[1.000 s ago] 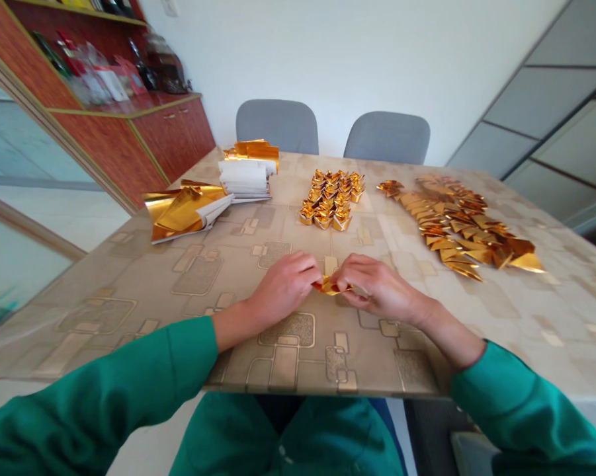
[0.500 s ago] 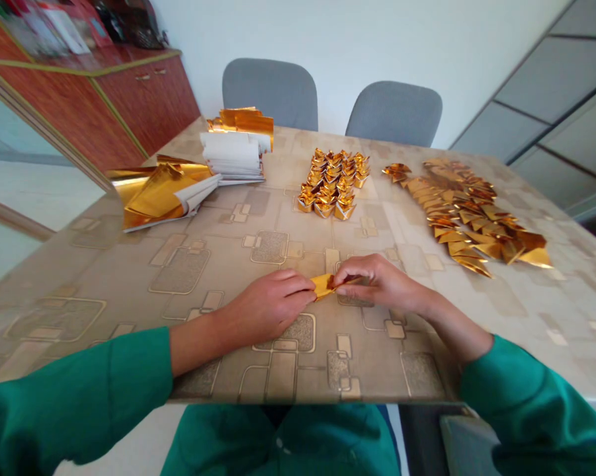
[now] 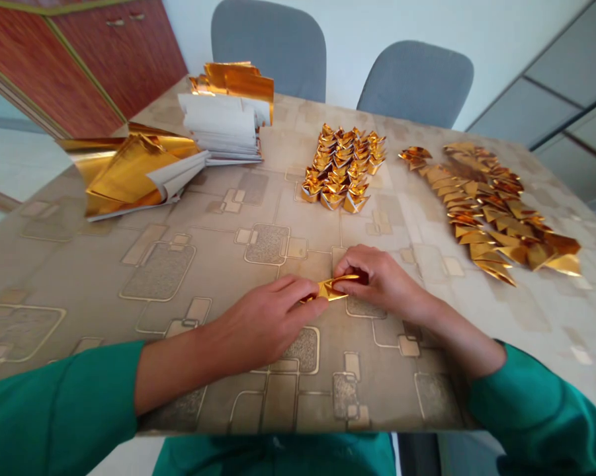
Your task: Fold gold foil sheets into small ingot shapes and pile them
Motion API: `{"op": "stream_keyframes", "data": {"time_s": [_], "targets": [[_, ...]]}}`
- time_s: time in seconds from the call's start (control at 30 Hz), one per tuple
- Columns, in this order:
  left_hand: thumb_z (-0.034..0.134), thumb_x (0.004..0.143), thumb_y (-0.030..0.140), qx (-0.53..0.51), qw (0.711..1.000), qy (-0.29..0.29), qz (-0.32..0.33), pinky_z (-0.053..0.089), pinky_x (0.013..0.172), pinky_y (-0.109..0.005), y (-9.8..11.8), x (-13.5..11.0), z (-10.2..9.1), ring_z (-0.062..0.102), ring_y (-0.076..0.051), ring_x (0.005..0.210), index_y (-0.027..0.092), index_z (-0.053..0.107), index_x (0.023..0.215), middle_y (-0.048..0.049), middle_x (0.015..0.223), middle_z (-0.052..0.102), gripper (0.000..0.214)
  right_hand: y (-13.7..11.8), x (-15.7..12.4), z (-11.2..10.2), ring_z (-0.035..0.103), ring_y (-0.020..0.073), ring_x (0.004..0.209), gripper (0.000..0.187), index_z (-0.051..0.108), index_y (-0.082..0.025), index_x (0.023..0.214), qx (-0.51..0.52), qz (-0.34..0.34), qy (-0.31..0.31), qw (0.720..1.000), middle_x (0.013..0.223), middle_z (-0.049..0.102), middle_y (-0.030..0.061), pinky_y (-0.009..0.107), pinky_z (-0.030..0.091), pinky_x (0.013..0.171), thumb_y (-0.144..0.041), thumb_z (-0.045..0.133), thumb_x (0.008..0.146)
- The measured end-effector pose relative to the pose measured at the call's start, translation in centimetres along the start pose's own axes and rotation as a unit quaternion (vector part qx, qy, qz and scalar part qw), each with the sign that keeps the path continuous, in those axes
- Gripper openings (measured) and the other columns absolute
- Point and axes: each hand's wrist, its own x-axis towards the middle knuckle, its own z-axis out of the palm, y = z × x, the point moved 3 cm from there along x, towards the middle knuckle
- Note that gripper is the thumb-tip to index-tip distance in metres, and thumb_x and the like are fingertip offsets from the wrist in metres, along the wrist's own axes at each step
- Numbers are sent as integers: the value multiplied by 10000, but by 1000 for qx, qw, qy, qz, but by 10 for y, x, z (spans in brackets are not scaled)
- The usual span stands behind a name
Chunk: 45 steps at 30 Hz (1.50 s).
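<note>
Between my two hands, low over the near middle of the table, is a small piece of folded gold foil paper (image 3: 331, 288). My left hand (image 3: 278, 314) is closed on its left end, thumb and fingers pinching it. At its right end my right hand (image 3: 374, 277) grips the paper with thumb and curled fingers, which hide part of it. A pointed flap shows between the hands. Beyond them stand rows of finished-looking gold paper ingots (image 3: 340, 168). To the right lie overlapping rows of flat folded gold pieces (image 3: 496, 215).
Gold foil sheets (image 3: 133, 175) lie fanned at the left, beside a stack of white-backed sheets (image 3: 221, 125). The patterned tablecloth (image 3: 218, 251) covers the table. Two grey chairs (image 3: 268, 49) stand at the far side, near a reddish wooden cabinet (image 3: 114, 59).
The foil paper has turned in my fingers, and a pointed flap now shows at its right. Both hands keep hold of it. The view has tipped down and closer.
</note>
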Motion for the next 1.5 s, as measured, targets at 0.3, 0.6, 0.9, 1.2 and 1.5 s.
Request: {"op": "stream_keyframes", "data": {"time_s": [0.3, 0.6, 0.9, 1.2, 1.5], "targets": [[377, 947, 119, 25, 999, -27, 32, 483, 957, -386, 1, -4, 6, 573, -256, 1108, 62, 523, 1293, -146, 1271, 611, 380, -3, -2, 1, 528, 122, 688, 108, 594, -179, 789, -35, -11, 10, 999, 730, 602, -11, 253, 368, 662, -191, 681, 852], [388, 939, 95, 50, 997, -15, 53, 468, 975, -386, 4, -4, 3, 574, -255, 1144, 17, 530, 1291, -175, 1322, 600, 387, -5, -2, 1, 508, 132, 695, 134, 563, -177, 767, -37, -28, 15, 999, 714, 571, -7, 256, 339, 657, -158, 657, 861], [377, 942, 94, 63, 996, -40, 58, 473, 944, -374, 5, -3, 1, 561, -246, 1113, 38, 513, 1328, -161, 1403, 542, 412, -8, -2, 3, 503, 146, 726, 159, 541, -182, 747, -55, -23, 12, 998, 729, 563, -1, 270, 319, 673, -139, 616, 879], [394, 931, 118, 66, 996, -49, 36, 482, 886, -387, 4, -3, 4, 561, -256, 1020, 40, 518, 1320, -173, 1388, 545, 415, -6, -3, 2, 509, 182, 811, 106, 596, -187, 831, -123, -22, 44, 991, 838, 596, 31, 297, 313, 697, -229, 693, 837], [446, 928, 136, 69, 995, -52, 50, 485, 910, -392, 3, -2, 3, 536, -254, 1021, 43, 520, 1330, -176, 1392, 544, 419, -9, -8, 14, 511, 180, 758, 107, 555, -174, 871, -182, -41, 8, 982, 814, 580, 43, 306, 370, 705, -223, 508, 954]]}}
